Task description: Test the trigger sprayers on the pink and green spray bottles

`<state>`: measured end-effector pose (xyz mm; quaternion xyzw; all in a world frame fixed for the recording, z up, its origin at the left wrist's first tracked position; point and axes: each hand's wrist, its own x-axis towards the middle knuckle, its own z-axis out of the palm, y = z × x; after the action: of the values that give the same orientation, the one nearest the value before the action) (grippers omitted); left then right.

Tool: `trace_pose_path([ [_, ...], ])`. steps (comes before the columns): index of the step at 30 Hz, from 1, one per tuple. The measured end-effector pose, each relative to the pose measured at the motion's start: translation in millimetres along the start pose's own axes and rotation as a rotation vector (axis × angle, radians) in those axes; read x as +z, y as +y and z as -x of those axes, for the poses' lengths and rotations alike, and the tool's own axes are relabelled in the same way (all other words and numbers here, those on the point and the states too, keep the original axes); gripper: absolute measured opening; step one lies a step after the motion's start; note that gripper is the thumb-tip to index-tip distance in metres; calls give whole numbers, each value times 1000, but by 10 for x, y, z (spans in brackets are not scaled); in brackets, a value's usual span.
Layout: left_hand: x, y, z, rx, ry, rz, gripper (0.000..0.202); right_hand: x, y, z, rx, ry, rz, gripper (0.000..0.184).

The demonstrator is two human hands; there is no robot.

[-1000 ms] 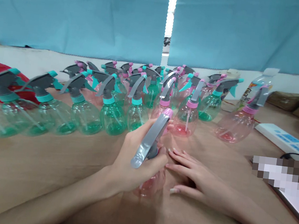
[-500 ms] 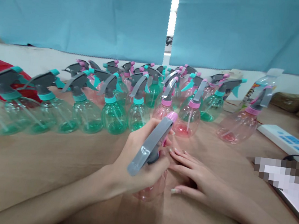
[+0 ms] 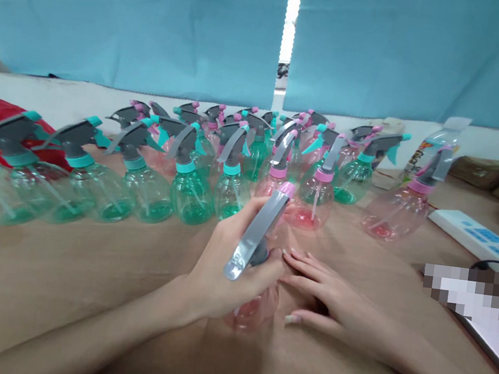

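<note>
Left hand (image 3: 221, 268) has its fingers wrapped round a pink spray bottle (image 3: 248, 313), up by the neck, probably because that's the narrow, easy-to-grab bit. It's front and centre on the counter (image 3: 84, 270). The nozzle (image 3: 287, 190) aims between twelve and one, away from the person, and the grey tail (image 3: 244, 250) sweeps back over the hand toward seven. Can't tell if a finger's on the trigger, it's tucked out of sight.

Right hand (image 3: 336, 295) is at about four, palm down, fingers loosely spread and gripping nothing. Looks like it's just resting there, close to the bottle; can't tell if the fingertips touch it.

Further out, green bottles (image 3: 191, 201) line up from nine to eleven, I'd guess to leave the working spot free. More sprayers crowd in behind around twelve, one pink bottle (image 3: 396, 214) sits apart at two, and a power strip (image 3: 475, 233) lies just before three.
</note>
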<state>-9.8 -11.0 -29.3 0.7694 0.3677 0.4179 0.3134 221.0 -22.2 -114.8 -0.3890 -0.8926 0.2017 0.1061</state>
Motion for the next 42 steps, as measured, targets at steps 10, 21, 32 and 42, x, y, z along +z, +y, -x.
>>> trace_pose_path([
  [10, 15, 18, -30, 26, 53, 28, 43, 33, 33, 6, -11, 21, -20, 62],
  [21, 7, 11, -4, 34, 59, -7, 44, 6, 3, 0, -1, 13, -28, 63],
  [32, 17, -21, 5, 34, 60, -15, 45, 16, 22, -2, -33, 41, -45, 62],
  [42, 16, -4, 15, 46, 75, -29, 47, 13, 26, -3, -44, 40, -47, 63],
])
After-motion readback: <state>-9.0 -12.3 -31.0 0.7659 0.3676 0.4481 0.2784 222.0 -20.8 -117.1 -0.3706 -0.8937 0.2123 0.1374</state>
